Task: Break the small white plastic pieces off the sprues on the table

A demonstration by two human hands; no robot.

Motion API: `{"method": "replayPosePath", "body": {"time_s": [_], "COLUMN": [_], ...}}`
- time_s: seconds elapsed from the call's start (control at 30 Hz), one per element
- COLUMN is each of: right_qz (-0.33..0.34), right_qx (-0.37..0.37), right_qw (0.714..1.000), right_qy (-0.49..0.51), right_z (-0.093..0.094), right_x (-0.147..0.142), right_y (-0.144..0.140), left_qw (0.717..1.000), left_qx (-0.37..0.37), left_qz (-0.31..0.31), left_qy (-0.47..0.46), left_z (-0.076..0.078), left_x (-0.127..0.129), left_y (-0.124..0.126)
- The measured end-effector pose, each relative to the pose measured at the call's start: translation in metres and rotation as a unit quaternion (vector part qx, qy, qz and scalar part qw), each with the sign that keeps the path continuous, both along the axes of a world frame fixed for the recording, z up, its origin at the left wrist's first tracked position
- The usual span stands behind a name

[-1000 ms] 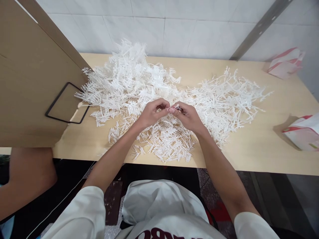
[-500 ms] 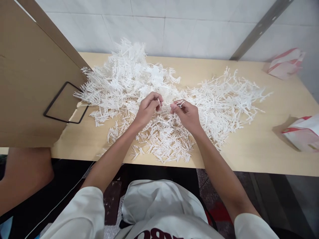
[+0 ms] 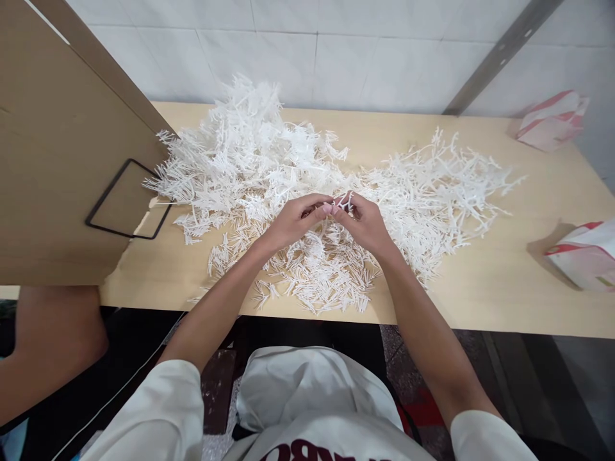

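Fingertip to fingertip, my left hand and my right hand meet over the middle of the table. Between them is a small white branched plastic piece, its prongs sticking up by the right fingers. The right thumb and fingers pinch this piece. My left thumb and fingers are closed at its left end; what exactly they grip is hidden. Behind my left hand rises a tall heap of white branched pieces. Small loose sprigs lie below the hands, and longer branching ones spread to the right.
A cardboard panel with a black rectangular wire frame stands at the left. Another person's arm shows below it. Two red-and-white bags sit on the right of the table. A tiled wall closes the back.
My left hand has moved right to meet my right hand, and their fingertips now come together at the white piece. The right hand has stayed nearly in place.
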State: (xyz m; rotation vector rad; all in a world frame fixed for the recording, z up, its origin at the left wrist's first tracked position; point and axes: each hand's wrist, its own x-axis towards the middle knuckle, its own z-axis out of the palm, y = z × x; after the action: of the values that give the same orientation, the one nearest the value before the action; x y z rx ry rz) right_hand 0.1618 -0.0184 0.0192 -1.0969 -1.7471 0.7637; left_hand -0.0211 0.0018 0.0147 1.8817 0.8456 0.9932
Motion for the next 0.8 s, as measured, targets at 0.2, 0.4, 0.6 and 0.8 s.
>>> {"method": "replayPosePath", "body": {"time_s": [0.2,0.4,0.6,0.8], "right_qz": [0.006,-0.009,-0.035,-0.04], "right_qx": [0.0,0.041,0.137,0.149], "right_qw": [0.999,0.995,0.975,0.97], "right_qy": [-0.042,-0.085,-0.171,-0.187], "right_z": [-0.003,-0.005,-0.01,-0.011], "right_x": [0.0,-0.001,-0.005,-0.009], "right_y": [0.001,0.003,0.003,-0.004], "left_qw": [0.993,0.995,0.989,0.974], "left_qx": [0.1,0.071,0.087,0.097], "left_qz": [0.036,0.031,0.102,0.204], "left_qy": [0.053,0.055,0.053,0.021], "left_z": [0.001,0.003,-0.003,-0.002], "left_x": [-0.004,0.0,0.008,-0.003], "left_y": [0.002,-0.004,-0.006,0.003]}}
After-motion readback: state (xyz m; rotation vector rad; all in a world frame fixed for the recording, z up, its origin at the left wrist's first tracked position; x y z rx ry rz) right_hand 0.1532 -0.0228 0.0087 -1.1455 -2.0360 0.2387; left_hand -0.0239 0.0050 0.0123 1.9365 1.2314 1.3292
